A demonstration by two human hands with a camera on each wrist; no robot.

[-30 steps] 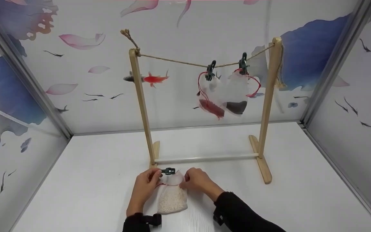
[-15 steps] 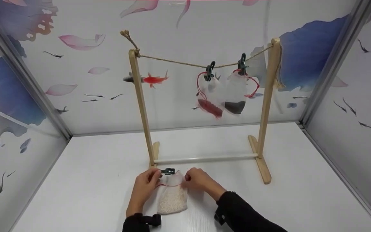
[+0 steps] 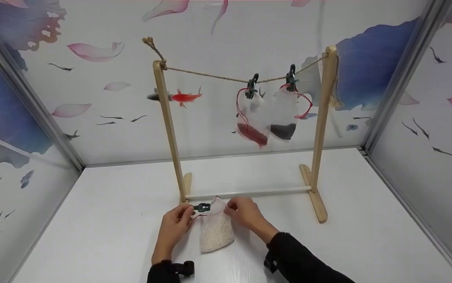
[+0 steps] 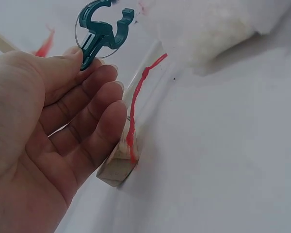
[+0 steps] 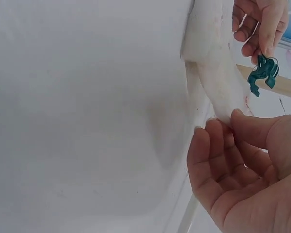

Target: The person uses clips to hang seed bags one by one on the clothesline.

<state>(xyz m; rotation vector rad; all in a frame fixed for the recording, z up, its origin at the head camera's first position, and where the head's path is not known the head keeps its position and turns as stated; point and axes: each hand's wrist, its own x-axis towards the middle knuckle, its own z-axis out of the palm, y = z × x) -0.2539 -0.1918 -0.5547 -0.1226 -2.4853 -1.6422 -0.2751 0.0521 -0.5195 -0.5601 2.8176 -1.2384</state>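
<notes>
Between the thumb and fingers of my left hand is a dark green clip, its forked end pointing away from the hand. My right hand pinches the top right edge of a sheer white drawstring bag with pale grains in its lower part. The bag leans upward from the table, just right of the clip and apart from it. Its red drawstring trails toward the left hand. Whether the bag's bottom touches the table I cannot tell.
Behind the hands stands a wooden rack with a white bottom bar and a twine line. Clips hold a bag with red contents and a bag with black contents on the line. Printed panels enclose the white table.
The right hand now has the bag's top edge; the bag has risen and tilted, shifting slightly right. The left hand still holds the clip in nearly the same spot. The whole view has drifted slightly.
</notes>
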